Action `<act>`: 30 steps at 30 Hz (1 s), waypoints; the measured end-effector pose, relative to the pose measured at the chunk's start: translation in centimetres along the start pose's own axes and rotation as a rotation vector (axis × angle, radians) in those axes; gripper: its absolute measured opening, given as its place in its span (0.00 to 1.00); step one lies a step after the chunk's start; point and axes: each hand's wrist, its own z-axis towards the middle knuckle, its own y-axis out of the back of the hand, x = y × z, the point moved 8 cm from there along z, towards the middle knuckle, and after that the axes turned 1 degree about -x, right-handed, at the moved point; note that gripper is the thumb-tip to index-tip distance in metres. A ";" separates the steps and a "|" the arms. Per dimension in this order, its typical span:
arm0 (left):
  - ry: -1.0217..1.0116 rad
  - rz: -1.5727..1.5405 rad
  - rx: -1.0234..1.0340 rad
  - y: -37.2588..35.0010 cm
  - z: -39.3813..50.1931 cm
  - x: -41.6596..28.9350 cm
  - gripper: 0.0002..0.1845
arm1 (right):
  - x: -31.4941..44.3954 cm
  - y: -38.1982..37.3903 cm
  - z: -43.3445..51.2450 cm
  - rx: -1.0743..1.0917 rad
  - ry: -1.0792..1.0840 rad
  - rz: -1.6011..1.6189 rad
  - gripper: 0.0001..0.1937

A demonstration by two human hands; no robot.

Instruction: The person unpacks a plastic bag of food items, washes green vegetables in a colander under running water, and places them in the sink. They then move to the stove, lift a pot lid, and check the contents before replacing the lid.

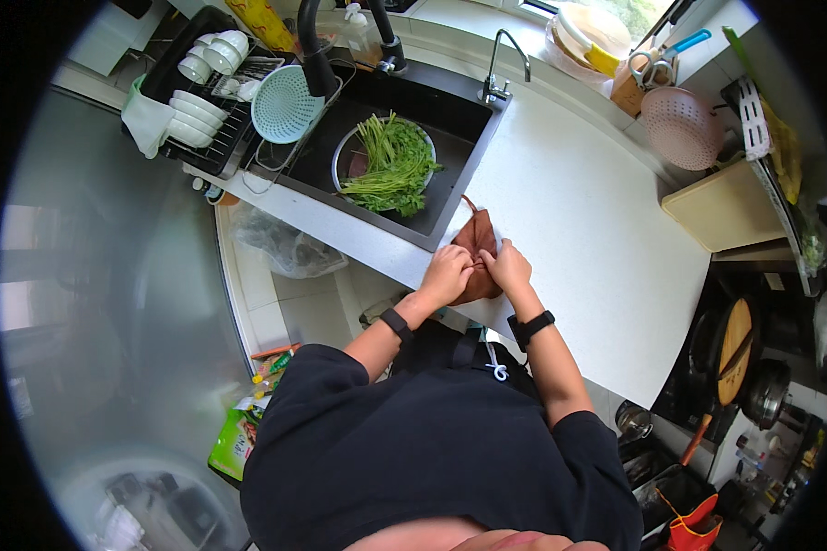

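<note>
A brown cloth (479, 282), bunched and folded, lies at the front edge of the white countertop, just right of the sink. A thin brown loop or cord sticks out at its far end. My left hand (448, 275) grips the cloth from the left with bent fingers. From the right, my right hand (508, 267) pinches it with the thumb near its middle. Both hands are close together on the cloth, and what lies under the fingers is hidden. Leafy green herbs with long stems (396, 165) fill a round bowl in the dark sink.
The black sink (458, 155) with its dark faucet (317, 62) is ahead to the left. A dish rack (227, 131) with white bowls and a pale green colander (286, 103) stands beyond it. At right are a cutting board (727, 206) and a wooden-lidded pan (735, 351).
</note>
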 end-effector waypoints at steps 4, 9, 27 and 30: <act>0.257 -0.207 -0.157 1.7 -0.1 3.1 0.05 | 1.8 -1.6 1.4 0.030 -0.073 0.149 0.15; 0.457 -0.394 -0.180 3.9 -0.2 6.8 0.15 | 4.9 0.4 1.1 -0.040 -0.039 0.310 0.16; -0.054 -0.221 0.066 3.5 4.0 1.6 0.06 | 5.2 -0.6 -5.2 -0.206 0.198 0.438 0.06; -0.115 -0.299 0.038 3.1 3.1 -0.5 0.11 | 4.1 0.3 -6.5 -0.274 0.153 0.398 0.08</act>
